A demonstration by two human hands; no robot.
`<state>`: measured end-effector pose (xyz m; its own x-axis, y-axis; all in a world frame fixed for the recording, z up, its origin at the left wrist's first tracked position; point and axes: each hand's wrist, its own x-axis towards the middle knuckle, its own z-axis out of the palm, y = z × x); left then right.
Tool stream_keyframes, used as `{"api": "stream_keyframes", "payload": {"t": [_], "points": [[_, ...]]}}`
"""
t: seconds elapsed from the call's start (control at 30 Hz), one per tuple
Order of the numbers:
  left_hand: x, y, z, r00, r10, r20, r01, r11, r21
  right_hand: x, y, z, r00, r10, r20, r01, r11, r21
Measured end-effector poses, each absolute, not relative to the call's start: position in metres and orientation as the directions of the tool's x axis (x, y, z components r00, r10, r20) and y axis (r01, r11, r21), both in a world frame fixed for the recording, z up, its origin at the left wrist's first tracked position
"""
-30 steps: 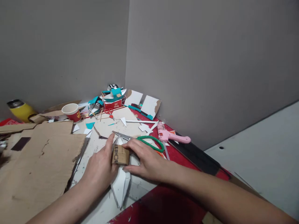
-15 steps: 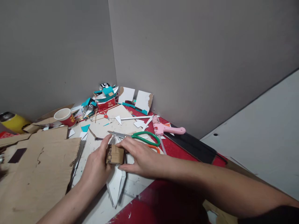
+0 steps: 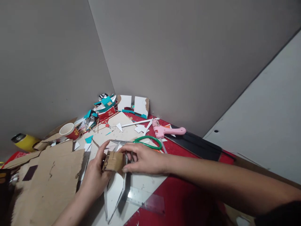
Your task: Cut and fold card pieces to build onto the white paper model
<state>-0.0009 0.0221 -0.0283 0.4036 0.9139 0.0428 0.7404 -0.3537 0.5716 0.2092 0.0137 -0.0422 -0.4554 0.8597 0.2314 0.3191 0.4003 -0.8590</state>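
A long white cardboard shape (image 3: 114, 191), pointed at its near end and with raised sides like a boat, is held up over the table. Bent across its middle sits a small brown cardboard piece (image 3: 114, 161) with dark printed characters. My left hand (image 3: 95, 171) grips the white shape from the left, its thumb along the brown piece's left edge. With fingertips on the top edge and thumb at the lower right, my right hand (image 3: 144, 158) holds the brown piece. Just beyond that hand lie green-handled scissors (image 3: 150, 138), their blades mostly hidden.
A pink glue gun (image 3: 168, 130) rests at the right, near a black panel (image 3: 197, 144). Brown cardboard (image 3: 54, 182) covers the left side. Behind stand a paper cup (image 3: 70, 131), a yellow bottle (image 3: 27, 142) and teal-and-white card models (image 3: 104, 105). A clear ruler (image 3: 147, 201) lies in front.
The white shape has tilted and come slightly nearer, with the brown piece lifting at its right side. My right fingers have shifted along its edge. The camera view has turned a little.
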Motion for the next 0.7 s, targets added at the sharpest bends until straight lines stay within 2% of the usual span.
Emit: {"api": "stream_keyframes", "payload": {"t": [0.23,0.33,0.47,0.57,0.7], "points": [[-0.002,0.023,-0.031,0.452,0.892,0.024,0.758,-0.399,0.517,0.213,0.021,-0.047,-0.505,0.862,0.039,0.124,0.118,-0.985],[-0.005,0.023,-0.028,0.482,0.876,0.006,0.729,-0.405,0.552,0.214,0.022,-0.045,-0.529,0.848,0.034,-0.004,0.037,-0.999],[-0.009,0.023,-0.021,0.459,0.888,0.03,0.694,-0.379,0.613,0.215,0.024,-0.041,-0.484,0.875,0.017,-0.209,-0.096,-0.973],[-0.011,0.023,-0.02,0.418,0.905,0.084,0.677,-0.372,0.635,0.215,0.027,-0.04,-0.438,0.899,-0.007,-0.289,-0.148,-0.946],[-0.013,0.016,-0.018,0.35,0.894,0.278,0.65,-0.446,0.615,0.215,0.029,-0.042,-0.338,0.941,-0.002,-0.362,-0.132,-0.923]]}}
